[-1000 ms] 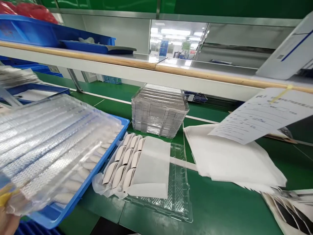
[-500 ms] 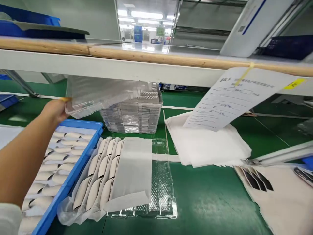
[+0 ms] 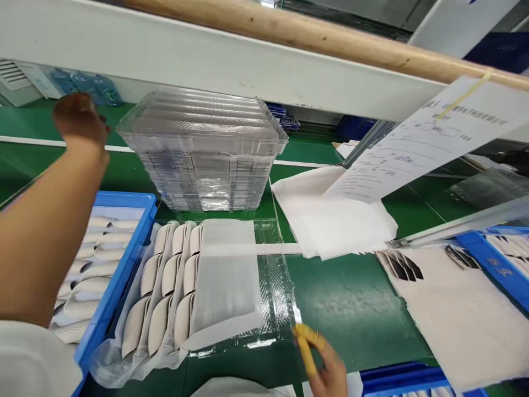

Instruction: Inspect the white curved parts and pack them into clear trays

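Observation:
My left hand (image 3: 80, 118) is raised at the left, holding nothing, just beside a tall stack of clear plastic trays (image 3: 202, 165). Below it lies a blue crate (image 3: 124, 264) filled with pale curved moulded pieces. More of these pieces (image 3: 163, 281) sit in rows on a clear tray (image 3: 275, 292), partly wrapped in thin film, with a white sheet (image 3: 227, 281) laid over one side. My right hand (image 3: 324, 358), with yellow on its fingertips, is at the bottom, its fingers apart close to that tray's front corner.
White tissue sheets (image 3: 330, 215) lie on the green bench (image 3: 351, 303), under a printed form (image 3: 430, 138) taped to a wooden rail (image 3: 289, 33). Black-striped pieces (image 3: 400, 264) rest on white material at the right, beside further blue crates (image 3: 496, 264).
The clear tray that my left hand held is no longer in it; the hand is empty and the stack's top shows fully. My right hand has come into view, and the view has tilted downward.

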`<action>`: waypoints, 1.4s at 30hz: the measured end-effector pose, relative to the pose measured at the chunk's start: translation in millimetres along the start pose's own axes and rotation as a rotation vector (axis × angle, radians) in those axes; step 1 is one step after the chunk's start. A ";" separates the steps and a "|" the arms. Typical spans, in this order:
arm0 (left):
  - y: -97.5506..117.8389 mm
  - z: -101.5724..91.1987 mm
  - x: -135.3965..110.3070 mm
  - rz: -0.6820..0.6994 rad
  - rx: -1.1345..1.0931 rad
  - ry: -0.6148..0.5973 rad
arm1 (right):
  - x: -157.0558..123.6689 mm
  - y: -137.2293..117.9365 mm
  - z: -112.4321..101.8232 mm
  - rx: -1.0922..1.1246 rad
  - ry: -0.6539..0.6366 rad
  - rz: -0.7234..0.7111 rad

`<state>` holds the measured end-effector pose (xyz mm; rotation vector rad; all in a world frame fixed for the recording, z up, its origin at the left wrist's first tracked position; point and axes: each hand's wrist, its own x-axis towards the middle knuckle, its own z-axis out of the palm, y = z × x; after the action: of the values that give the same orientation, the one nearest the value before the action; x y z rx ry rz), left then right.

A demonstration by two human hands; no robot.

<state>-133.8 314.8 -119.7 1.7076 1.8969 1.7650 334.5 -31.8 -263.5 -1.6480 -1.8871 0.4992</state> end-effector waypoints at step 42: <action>31.7 -54.7 -433.5 0.444 0.359 -0.784 | 300.5 -91.5 182.8 -0.562 -0.425 -0.158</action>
<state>22.1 -31.1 -338.8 2.5716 1.5848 0.5994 126.5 264.8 -292.5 -1.8072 -2.6317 0.2775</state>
